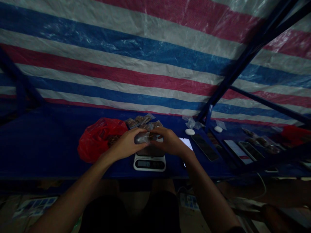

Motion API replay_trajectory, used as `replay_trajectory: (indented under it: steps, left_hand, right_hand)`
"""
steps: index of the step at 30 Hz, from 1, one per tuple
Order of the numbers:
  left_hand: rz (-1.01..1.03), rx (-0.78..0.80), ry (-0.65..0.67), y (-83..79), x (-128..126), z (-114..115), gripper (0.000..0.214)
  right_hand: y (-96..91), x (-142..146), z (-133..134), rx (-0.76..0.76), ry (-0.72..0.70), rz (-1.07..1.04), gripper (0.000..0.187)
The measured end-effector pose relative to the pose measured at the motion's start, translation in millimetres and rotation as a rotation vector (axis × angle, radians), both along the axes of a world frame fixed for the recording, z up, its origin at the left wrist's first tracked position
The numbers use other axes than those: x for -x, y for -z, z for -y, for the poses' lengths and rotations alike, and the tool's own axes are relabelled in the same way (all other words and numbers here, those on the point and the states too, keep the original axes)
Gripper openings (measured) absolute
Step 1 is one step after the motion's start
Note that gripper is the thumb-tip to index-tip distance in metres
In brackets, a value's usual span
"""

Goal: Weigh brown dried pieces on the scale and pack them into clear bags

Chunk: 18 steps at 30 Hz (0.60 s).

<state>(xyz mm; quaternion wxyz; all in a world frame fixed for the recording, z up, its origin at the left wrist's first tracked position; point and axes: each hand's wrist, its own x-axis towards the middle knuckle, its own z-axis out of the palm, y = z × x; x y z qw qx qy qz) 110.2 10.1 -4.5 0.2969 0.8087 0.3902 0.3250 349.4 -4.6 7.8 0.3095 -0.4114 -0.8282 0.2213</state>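
Note:
My left hand [127, 142] and my right hand [168, 141] meet over a small white kitchen scale [149, 162] on a dark blue table [43, 145]. Both hands are closed on a small clear plastic bag [145, 138] with something dark inside, held just above the scale's platform. A red plastic bag [99, 137] lies to the left of the scale, close to my left wrist. Several filled clear packets [141, 121] lie behind my hands.
A lit phone [186, 144] lies under my right wrist, and a dark phone [204, 147] to its right. Two white round pieces [190, 131] sit further back. More phones [236, 151] lie beyond a blue metal post [208, 119]. A striped tarp [145, 58] forms the back wall.

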Motion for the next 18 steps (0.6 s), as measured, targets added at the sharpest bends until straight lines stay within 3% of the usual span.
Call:
replay_trajectory:
  steps: [9,14,18]
  left_hand:
    - [-0.014,0.005,0.005,-1.5,-3.6,1.1,0.05]
    - [0.028,0.051,0.019,-5.2,-6.4,2.6,0.066]
    - [0.052,0.035,0.034,-8.4,-6.7,3.1,0.068]
  right_hand:
    - [-11.4,-3.4,1.3,0.058,0.013,0.016,0.03]
    - [-30.2,-1.1,-0.5,0.004,-0.093,0.108,0.032]
    - [-47.3,2.2,-2.0,-0.006,-0.124,0.11,0.041]
